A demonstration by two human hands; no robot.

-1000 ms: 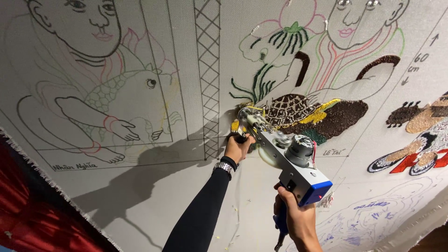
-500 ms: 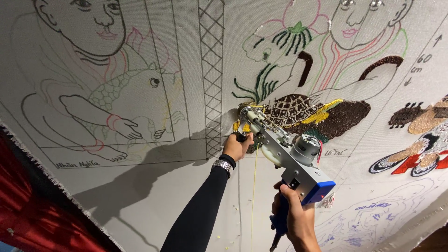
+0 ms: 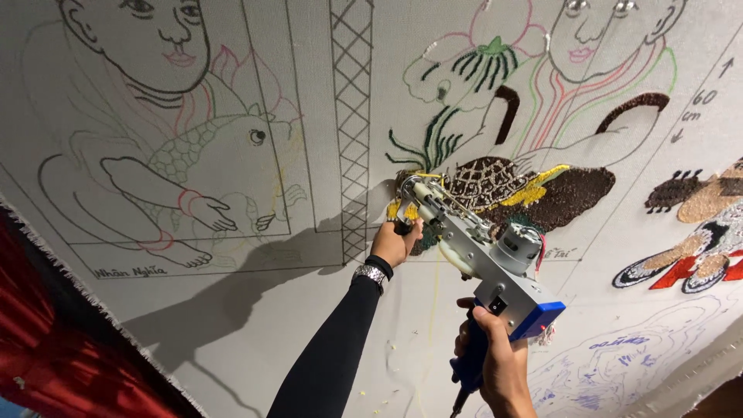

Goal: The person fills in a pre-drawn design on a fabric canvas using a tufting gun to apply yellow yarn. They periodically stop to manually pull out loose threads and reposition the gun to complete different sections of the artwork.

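Tufting gun (image 3: 480, 255) is pressing its tip against the stretched grey cloth (image 3: 232, 310), beside the brown and yellow tufted patch (image 3: 534, 190). Left hand (image 3: 397, 243) is gripping its front handle, fingers clenched, while right hand (image 3: 499, 364) is wrapping around the blue rear grip.

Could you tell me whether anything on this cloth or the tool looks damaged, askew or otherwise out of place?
Nothing stands out. The tufting gun is held in both hands, left hand on the front grip and right hand on the blue handle, its tip against the stretched cloth. Only a few loose yellow yarn bits lie low on the cloth.
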